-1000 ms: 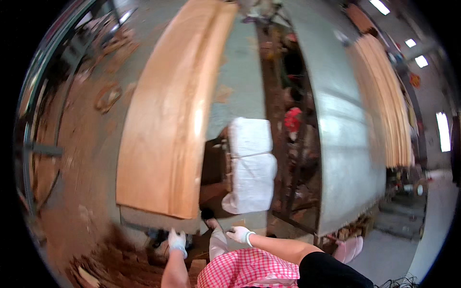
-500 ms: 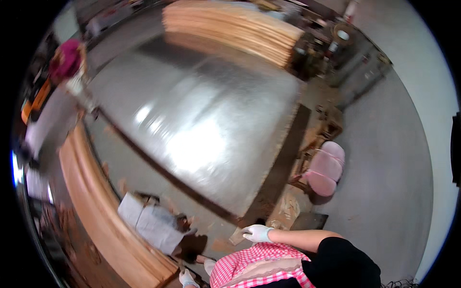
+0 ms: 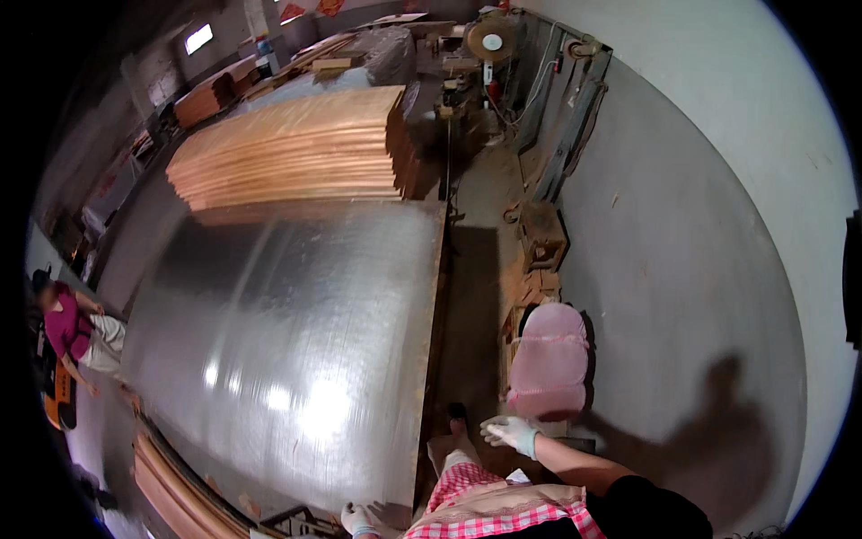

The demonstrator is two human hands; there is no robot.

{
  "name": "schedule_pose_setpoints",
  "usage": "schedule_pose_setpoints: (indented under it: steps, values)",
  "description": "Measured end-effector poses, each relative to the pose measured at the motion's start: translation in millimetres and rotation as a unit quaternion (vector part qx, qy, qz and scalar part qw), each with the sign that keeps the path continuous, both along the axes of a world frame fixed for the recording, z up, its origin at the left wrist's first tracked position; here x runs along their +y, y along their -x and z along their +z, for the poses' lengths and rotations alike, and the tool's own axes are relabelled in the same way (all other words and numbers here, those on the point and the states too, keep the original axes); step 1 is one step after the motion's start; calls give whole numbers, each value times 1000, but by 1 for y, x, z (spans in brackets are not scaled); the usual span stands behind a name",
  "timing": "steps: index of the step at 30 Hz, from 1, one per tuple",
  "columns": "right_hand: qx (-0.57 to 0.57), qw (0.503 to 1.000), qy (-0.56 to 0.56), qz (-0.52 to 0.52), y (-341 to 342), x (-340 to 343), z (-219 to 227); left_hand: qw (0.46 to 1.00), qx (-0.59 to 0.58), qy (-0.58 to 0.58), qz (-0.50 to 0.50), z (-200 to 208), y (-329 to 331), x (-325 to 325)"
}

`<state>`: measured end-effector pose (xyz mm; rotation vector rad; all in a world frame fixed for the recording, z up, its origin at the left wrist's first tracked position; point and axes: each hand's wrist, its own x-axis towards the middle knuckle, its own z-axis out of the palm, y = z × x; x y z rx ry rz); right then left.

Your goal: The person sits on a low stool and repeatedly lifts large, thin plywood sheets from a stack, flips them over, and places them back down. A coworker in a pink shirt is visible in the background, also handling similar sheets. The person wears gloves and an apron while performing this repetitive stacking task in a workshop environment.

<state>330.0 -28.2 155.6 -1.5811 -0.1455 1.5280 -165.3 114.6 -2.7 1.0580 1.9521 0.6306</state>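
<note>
A wide table with a smooth, shiny metal-like top (image 3: pixel 296 287) fills the middle of the view. My left hand (image 3: pixel 359 518), in a white glove, is at the table's near edge; its fingers look loosely apart with nothing in them. Whether it touches the top I cannot tell. To the right of the table hangs my right hand (image 3: pixel 509 435), also gloved in white, with loosely spread fingers and nothing held. It is nearest to a pink padded seat (image 3: pixel 549 355). A pink checked apron (image 3: pixel 503 516) covers my front.
Beyond the table is a tall stack of thin wood sheets (image 3: pixel 296 148). More sheets (image 3: pixel 184 490) lie at lower left. A person in a purple top (image 3: pixel 67 323) stands at the far left. A wooden box (image 3: pixel 541 235) and a grey wall (image 3: pixel 682 269) are on the right.
My view has turned, and I have moved alongside the table's right side. The grey-covered seat at lower left has dropped out of view. Both hands appear empty.
</note>
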Motion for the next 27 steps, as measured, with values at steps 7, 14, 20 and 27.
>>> schedule_pose_setpoints:
  steps: [7, 14, 20, 27]
  values:
    - [-108, 991, -66, 42, -152, 116, -12, 995, 90, -51, 13, 53, -177, 170]
    - [-86, 992, -82, 38, -259, 248, -8, 981, -147, -116, -54, 115, -378, 295]
    - [-87, 974, -79, 193, -400, 369, -44, 966, -213, -145, 22, 125, -505, 363]
    - [-83, 994, -72, -7, -585, 540, -9, 946, -209, -29, 247, 124, -593, 409]
